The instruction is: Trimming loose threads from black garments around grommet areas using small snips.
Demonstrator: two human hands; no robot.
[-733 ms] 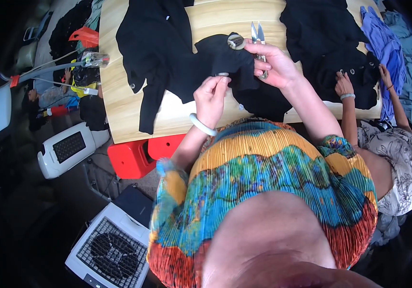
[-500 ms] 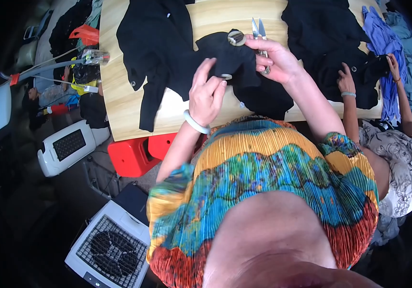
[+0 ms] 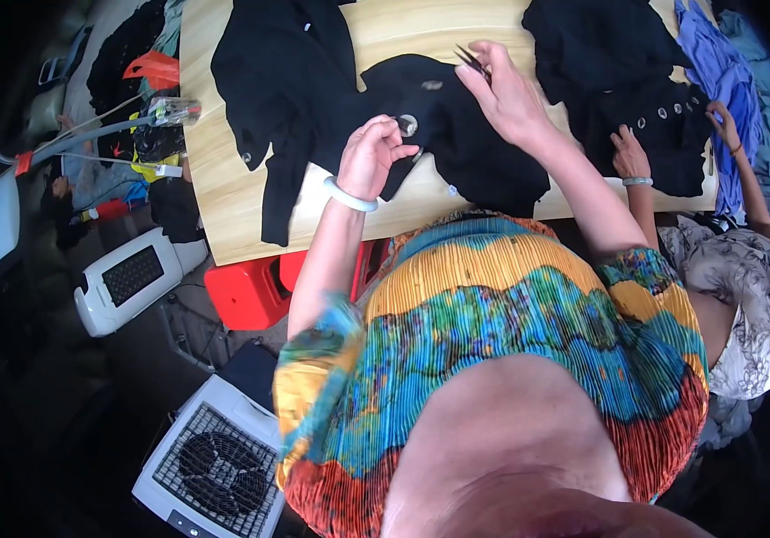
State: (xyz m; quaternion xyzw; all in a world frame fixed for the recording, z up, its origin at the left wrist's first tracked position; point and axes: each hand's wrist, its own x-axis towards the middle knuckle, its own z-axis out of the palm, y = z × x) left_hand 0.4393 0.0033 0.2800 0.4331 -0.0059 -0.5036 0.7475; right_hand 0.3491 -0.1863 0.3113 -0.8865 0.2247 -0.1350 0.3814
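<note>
A black garment (image 3: 443, 112) with large round buttons lies spread on the table in front of me. My left hand (image 3: 372, 157), a pale bangle at its wrist, is closed in a pinch at the garment's edge. Right at its fingertips shows a round, shiny button (image 3: 410, 125); a second button (image 3: 432, 85) sits farther up the cloth, blurred. My right hand (image 3: 506, 103) is over the garment's right part, closed around small scissors (image 3: 473, 63) with the blades pointing up and left. Their handles are hidden in the palm.
At right, another person's hands (image 3: 631, 160) work on a black buttoned garment (image 3: 663, 148). Blue-purple cloth (image 3: 730, 108) lies beyond it. A lamp (image 3: 0, 215) is at left. Red stools (image 3: 243, 291) stand under the wooden table (image 3: 385, 27); a fan unit (image 3: 215, 457) is lower left.
My right hand has let go of the upper button and moved up with the scissors, whose blades are now closer together. The garment's raised edge has dropped. My left hand moved slightly left.
</note>
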